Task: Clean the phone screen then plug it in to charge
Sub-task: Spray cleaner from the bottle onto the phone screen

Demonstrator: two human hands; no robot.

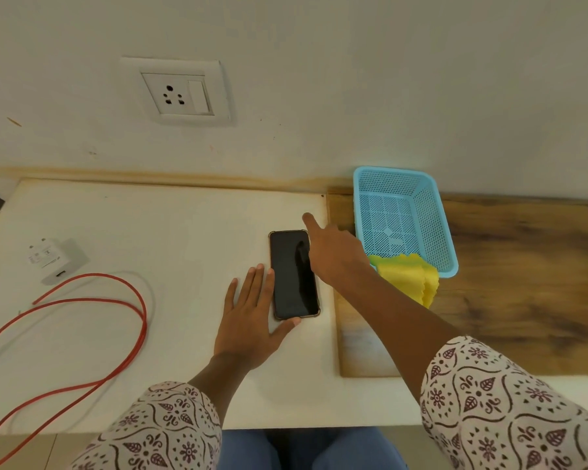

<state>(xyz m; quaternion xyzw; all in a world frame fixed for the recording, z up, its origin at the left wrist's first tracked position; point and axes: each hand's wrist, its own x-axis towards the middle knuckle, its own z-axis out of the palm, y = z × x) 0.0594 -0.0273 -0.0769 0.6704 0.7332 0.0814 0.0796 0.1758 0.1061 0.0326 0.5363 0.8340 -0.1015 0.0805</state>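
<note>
Phone lies face up on the white table, screen dark, roughly mid-table near the seam with the wood board. Left hand flat and spread, fingers along the phone's left edge, thumb at its near corner; probably bracing it against sliding. Right hand above the phone's far right corner, index finger extended, other fingers curled, gripping nothing visible. Yellow cloth draped over the near rim of the blue basket, half in, half out, within easy reach for wiping; basket otherwise looks empty. Charger adapter and red cable lie well apart to the left, below the wall socket; nothing plugged in yet
</note>
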